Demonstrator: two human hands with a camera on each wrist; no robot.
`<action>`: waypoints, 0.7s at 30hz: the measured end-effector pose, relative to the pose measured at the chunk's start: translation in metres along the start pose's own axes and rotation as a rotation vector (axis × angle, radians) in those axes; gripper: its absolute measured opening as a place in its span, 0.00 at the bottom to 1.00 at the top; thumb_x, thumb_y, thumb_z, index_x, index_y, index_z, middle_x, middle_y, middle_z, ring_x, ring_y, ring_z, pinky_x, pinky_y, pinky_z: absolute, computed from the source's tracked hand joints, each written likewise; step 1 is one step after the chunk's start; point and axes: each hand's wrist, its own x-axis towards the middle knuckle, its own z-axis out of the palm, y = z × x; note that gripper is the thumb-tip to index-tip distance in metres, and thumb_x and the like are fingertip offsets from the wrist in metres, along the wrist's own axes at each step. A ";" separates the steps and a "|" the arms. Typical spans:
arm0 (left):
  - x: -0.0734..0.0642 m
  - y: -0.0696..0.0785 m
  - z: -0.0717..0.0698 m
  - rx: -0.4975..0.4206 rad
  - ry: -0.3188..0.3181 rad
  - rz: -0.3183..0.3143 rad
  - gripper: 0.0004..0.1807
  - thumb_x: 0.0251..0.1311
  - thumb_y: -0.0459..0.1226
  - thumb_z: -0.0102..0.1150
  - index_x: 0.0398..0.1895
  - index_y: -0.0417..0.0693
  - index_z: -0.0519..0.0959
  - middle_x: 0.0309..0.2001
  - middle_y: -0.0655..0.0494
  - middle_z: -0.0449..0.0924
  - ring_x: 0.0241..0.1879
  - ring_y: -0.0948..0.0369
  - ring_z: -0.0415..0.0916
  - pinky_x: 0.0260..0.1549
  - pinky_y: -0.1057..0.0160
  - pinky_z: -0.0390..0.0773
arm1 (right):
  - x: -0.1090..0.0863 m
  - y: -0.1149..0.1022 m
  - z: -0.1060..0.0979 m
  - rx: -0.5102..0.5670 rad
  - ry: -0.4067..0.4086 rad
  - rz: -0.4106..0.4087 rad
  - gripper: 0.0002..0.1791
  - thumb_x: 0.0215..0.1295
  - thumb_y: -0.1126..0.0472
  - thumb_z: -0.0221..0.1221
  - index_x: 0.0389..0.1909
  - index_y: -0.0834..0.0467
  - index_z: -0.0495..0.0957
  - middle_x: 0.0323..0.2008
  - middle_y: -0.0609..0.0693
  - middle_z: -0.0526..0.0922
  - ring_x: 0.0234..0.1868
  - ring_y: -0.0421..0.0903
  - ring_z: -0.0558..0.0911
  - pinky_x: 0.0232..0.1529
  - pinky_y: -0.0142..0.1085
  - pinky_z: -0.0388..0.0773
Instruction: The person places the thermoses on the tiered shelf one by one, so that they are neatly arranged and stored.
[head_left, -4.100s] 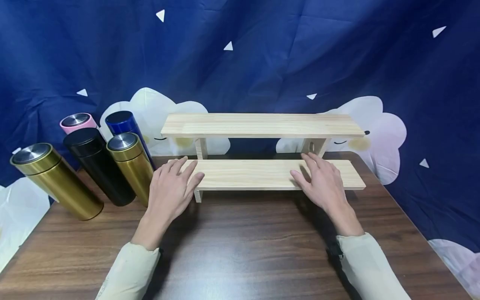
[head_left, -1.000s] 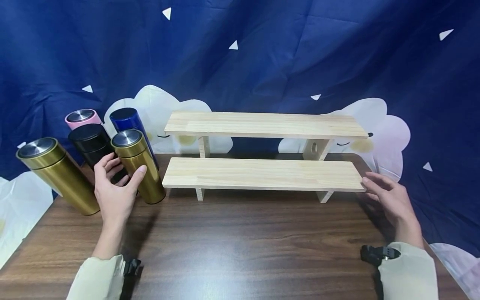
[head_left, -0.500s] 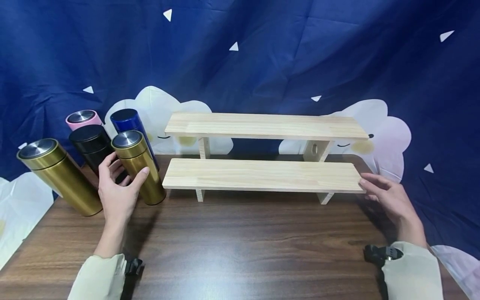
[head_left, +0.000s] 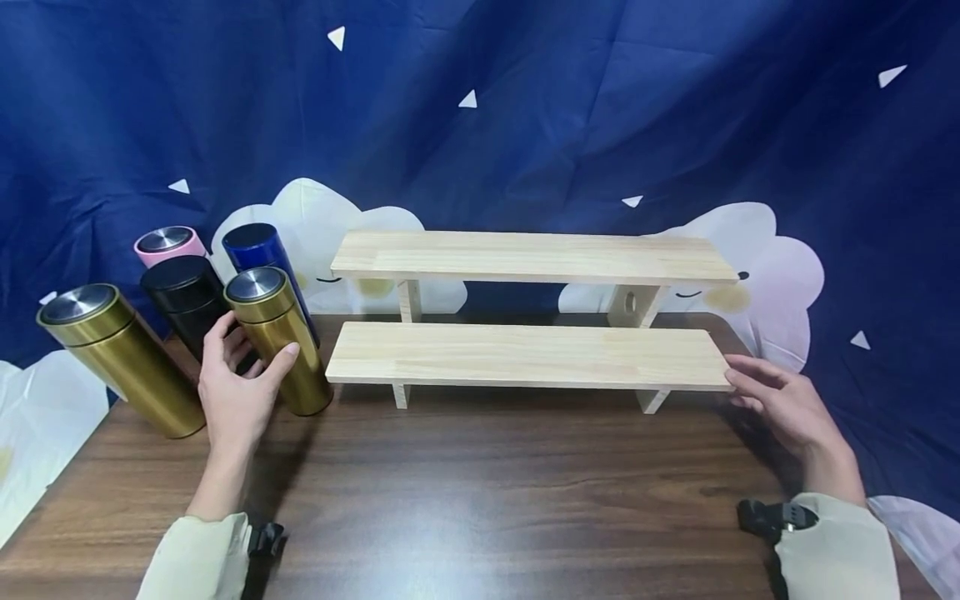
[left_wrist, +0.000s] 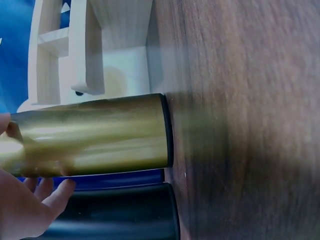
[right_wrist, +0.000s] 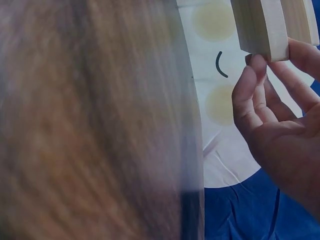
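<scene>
My left hand (head_left: 238, 387) is curled round the smaller gold thermos flask (head_left: 279, 346), thumb on the near side and fingers on its left side. The flask stands upright on the table; in the left wrist view, the other fingers (left_wrist: 57, 200) overlap the blue flask (left_wrist: 120, 179) and the black flask (left_wrist: 125, 212) beside it. At the right end of a two-tier wooden shelf (head_left: 525, 354), my right hand (head_left: 791, 408) pinches the corner of the lower board. In the right wrist view, the fingertips (right_wrist: 257, 65) are right at that board's end (right_wrist: 272, 35).
On the brown table (head_left: 487, 483), a larger gold flask (head_left: 127, 367) stands at the far left, with a pink flask (head_left: 168, 243) behind the black one. A blue curtain (head_left: 525, 125) with clouds hangs behind. The upper shelf board (head_left: 532, 254) bears nothing.
From above the lower board, my left hand has moved left to the smaller gold flask, and my right hand outward to the board's right end. Over the last second both hands have barely moved.
</scene>
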 end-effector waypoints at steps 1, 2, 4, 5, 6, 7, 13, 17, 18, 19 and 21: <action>0.000 0.000 0.000 0.005 -0.002 -0.001 0.44 0.53 0.40 0.77 0.73 0.63 0.66 0.66 0.52 0.75 0.60 0.58 0.74 0.57 0.52 0.77 | 0.000 0.000 0.000 0.010 -0.008 -0.001 0.15 0.70 0.67 0.61 0.46 0.43 0.86 0.39 0.38 0.87 0.37 0.35 0.85 0.39 0.27 0.81; 0.000 0.000 0.000 0.010 -0.004 -0.002 0.44 0.53 0.40 0.77 0.73 0.63 0.66 0.66 0.52 0.75 0.61 0.57 0.74 0.57 0.52 0.77 | 0.000 0.000 -0.001 0.022 -0.017 -0.001 0.15 0.70 0.68 0.61 0.47 0.44 0.86 0.40 0.39 0.87 0.37 0.35 0.85 0.39 0.27 0.81; 0.001 0.000 0.000 0.013 -0.008 -0.003 0.44 0.53 0.40 0.77 0.73 0.62 0.66 0.66 0.51 0.74 0.61 0.57 0.73 0.57 0.51 0.77 | 0.000 0.000 -0.001 0.037 -0.028 -0.002 0.15 0.71 0.68 0.60 0.47 0.44 0.86 0.40 0.39 0.87 0.38 0.35 0.85 0.40 0.28 0.81; 0.001 0.000 0.001 0.014 -0.008 -0.003 0.44 0.53 0.40 0.77 0.73 0.62 0.66 0.66 0.51 0.74 0.61 0.56 0.73 0.58 0.51 0.77 | 0.000 0.000 -0.001 0.041 -0.030 -0.001 0.15 0.71 0.68 0.60 0.47 0.44 0.85 0.41 0.38 0.87 0.39 0.35 0.85 0.40 0.27 0.81; 0.001 0.000 0.001 0.012 -0.010 -0.004 0.44 0.52 0.40 0.77 0.73 0.62 0.66 0.66 0.51 0.74 0.61 0.56 0.73 0.58 0.50 0.76 | 0.000 0.000 -0.001 0.044 -0.031 0.000 0.15 0.71 0.68 0.60 0.47 0.44 0.85 0.41 0.38 0.87 0.39 0.35 0.85 0.41 0.27 0.81; 0.001 -0.001 0.001 0.011 -0.011 -0.004 0.45 0.52 0.40 0.77 0.73 0.62 0.66 0.66 0.51 0.74 0.61 0.56 0.73 0.58 0.50 0.76 | 0.000 0.000 -0.001 0.045 -0.029 0.003 0.15 0.71 0.68 0.60 0.47 0.44 0.85 0.41 0.38 0.87 0.39 0.35 0.85 0.41 0.27 0.81; 0.001 -0.001 0.002 -0.001 -0.012 -0.017 0.46 0.51 0.40 0.78 0.73 0.64 0.65 0.66 0.52 0.74 0.61 0.58 0.72 0.58 0.49 0.76 | 0.000 0.000 -0.001 0.046 -0.017 0.013 0.15 0.70 0.68 0.61 0.47 0.44 0.85 0.41 0.37 0.87 0.39 0.34 0.84 0.40 0.27 0.81; 0.001 -0.003 0.003 -0.018 -0.008 -0.015 0.46 0.50 0.38 0.79 0.72 0.64 0.66 0.64 0.51 0.75 0.59 0.60 0.73 0.55 0.55 0.78 | -0.001 0.000 -0.001 0.046 -0.018 0.010 0.15 0.70 0.68 0.61 0.46 0.44 0.85 0.41 0.38 0.87 0.39 0.34 0.84 0.40 0.28 0.81; 0.002 -0.004 0.004 -0.025 -0.007 -0.013 0.46 0.49 0.38 0.79 0.72 0.64 0.66 0.63 0.50 0.75 0.58 0.60 0.73 0.54 0.57 0.78 | 0.000 0.001 -0.001 0.049 -0.020 0.007 0.15 0.71 0.68 0.61 0.47 0.44 0.85 0.41 0.38 0.87 0.39 0.34 0.84 0.40 0.28 0.81; 0.002 -0.005 0.004 -0.029 -0.007 -0.010 0.46 0.49 0.37 0.79 0.72 0.64 0.66 0.63 0.50 0.75 0.58 0.61 0.73 0.54 0.58 0.78 | 0.000 0.001 -0.001 0.050 -0.023 0.004 0.15 0.71 0.68 0.60 0.47 0.44 0.85 0.41 0.38 0.87 0.39 0.34 0.84 0.40 0.28 0.81; 0.002 -0.006 0.004 -0.029 -0.009 -0.006 0.47 0.49 0.37 0.79 0.72 0.65 0.65 0.63 0.50 0.75 0.57 0.61 0.73 0.53 0.59 0.78 | 0.000 0.001 0.000 0.057 -0.030 0.000 0.15 0.71 0.68 0.60 0.48 0.45 0.85 0.42 0.38 0.87 0.40 0.34 0.84 0.41 0.28 0.81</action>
